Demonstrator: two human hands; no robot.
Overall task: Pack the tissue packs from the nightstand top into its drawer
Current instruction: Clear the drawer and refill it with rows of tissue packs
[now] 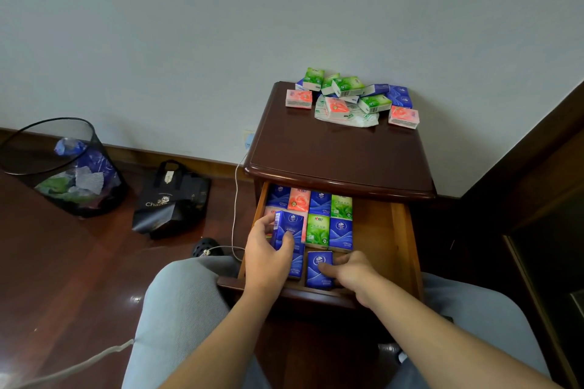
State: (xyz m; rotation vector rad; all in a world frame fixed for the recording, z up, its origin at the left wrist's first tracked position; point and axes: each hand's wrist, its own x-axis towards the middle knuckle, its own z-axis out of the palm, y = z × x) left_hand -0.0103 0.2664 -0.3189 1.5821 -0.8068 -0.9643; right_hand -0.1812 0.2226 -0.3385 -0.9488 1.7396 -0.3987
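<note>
The dark wooden nightstand has its drawer pulled open. Several blue, green and pink tissue packs lie in rows in the drawer's left part. My left hand grips a tilted blue tissue pack above the drawer's front left. My right hand holds another blue tissue pack flat near the drawer's front, thumb on top. A heap of several green, pink and blue tissue packs lies at the back of the nightstand top on a crumpled plastic wrapper.
The drawer's right part shows bare wood. A mesh waste bin and a black bag stand on the wooden floor to the left. A white cable hangs beside the nightstand. My knees flank the drawer; dark furniture stands right.
</note>
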